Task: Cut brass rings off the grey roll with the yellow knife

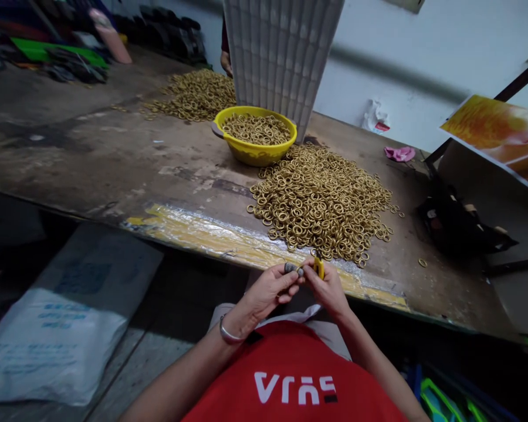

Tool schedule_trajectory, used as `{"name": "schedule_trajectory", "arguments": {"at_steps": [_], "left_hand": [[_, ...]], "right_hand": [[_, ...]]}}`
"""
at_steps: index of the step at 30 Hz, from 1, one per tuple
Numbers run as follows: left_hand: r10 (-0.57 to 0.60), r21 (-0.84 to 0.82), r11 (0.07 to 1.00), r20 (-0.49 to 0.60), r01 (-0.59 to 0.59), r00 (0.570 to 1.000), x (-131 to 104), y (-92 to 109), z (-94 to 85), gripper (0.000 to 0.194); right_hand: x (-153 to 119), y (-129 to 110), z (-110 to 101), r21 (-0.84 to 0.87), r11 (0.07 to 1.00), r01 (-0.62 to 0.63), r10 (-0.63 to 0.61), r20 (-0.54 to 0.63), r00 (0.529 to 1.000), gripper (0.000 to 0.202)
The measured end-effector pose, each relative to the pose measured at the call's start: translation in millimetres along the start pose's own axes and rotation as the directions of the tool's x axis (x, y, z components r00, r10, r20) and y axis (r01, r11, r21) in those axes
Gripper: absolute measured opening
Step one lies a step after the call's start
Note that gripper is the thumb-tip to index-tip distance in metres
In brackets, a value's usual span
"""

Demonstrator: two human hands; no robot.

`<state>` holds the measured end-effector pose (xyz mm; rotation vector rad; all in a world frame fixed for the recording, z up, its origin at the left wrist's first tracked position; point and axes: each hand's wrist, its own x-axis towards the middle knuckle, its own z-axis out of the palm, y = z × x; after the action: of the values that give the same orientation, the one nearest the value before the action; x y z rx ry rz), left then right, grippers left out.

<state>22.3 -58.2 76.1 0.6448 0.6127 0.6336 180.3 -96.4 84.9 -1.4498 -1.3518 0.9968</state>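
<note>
My left hand (275, 290) is closed, its thumb and fingertips pinching a gold-coloured ring (304, 268). Grey wrapping covers a fingertip of this hand. Close against it, my right hand (328, 291) is curled round a small yellow tool (319, 267) with a dark tip; its exact kind is too small to tell. The right fingertips meet the ring from the other side. Both hands are just off the table's front edge. Beyond them lies a large heap of gold-coloured rings (321, 199).
A yellow basin (255, 153) full of rings stands behind the heap, before a tall grey ribbed panel (281, 53). Another ring pile (198, 94) lies farther back, near another person's hand (226, 63). Yellow tape (202, 234) covers the table edge. A white sack (66, 316) lies at lower left.
</note>
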Motion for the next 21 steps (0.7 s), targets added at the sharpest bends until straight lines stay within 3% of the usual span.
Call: {"name": "schedule_trajectory", "arguments": {"at_steps": [2, 4, 8, 12, 16, 18, 21], "left_hand": [[0.032, 0.043, 0.999, -0.030, -0.031, 0.999, -3.5, 1.2, 3.5, 0.041], [0.075, 0.104, 0.992, -0.056, -0.069, 0.996, -5.8, 0.7, 6.3, 0.042], [0.128, 0.253, 0.962, -0.071, -0.106, 0.989, -6.0, -3.2, 8.8, 0.041], [0.189, 0.412, 0.894, 0.006, -0.175, 0.982, -12.5, -2.4, 12.5, 0.028], [0.188, 0.530, 0.812, 0.158, -0.244, 0.969, -26.1, 2.5, 19.4, 0.016], [0.112, 0.467, 0.866, 0.171, -0.181, 0.979, -24.9, 0.9, 20.7, 0.022], [-0.002, 0.254, 0.967, 0.053, -0.012, 0.999, -8.7, -7.1, 18.3, 0.036]], "right_hand": [[-4.6, -2.7, -5.5, -0.279, 0.948, 0.155, -0.156, 0.019, 0.988, 0.018], [-11.0, -4.8, -9.8, -0.504, 0.831, 0.235, -0.230, 0.074, 0.970, 0.014], [-23.5, -8.9, -10.7, -0.753, 0.626, 0.205, -0.165, 0.129, 0.978, 0.031], [-23.9, -6.4, -16.3, -0.868, 0.478, 0.132, -0.060, 0.117, 0.991, 0.030], [-13.7, 7.7, -40.6, -0.933, 0.345, -0.101, 0.079, -0.078, 0.994, 0.022], [-8.3, 14.2, -50.1, -0.923, 0.363, -0.130, 0.041, -0.123, 0.992, 0.024], [1.2, 18.7, -50.0, -0.913, 0.406, -0.031, -0.046, -0.055, 0.997, 0.030]]}}
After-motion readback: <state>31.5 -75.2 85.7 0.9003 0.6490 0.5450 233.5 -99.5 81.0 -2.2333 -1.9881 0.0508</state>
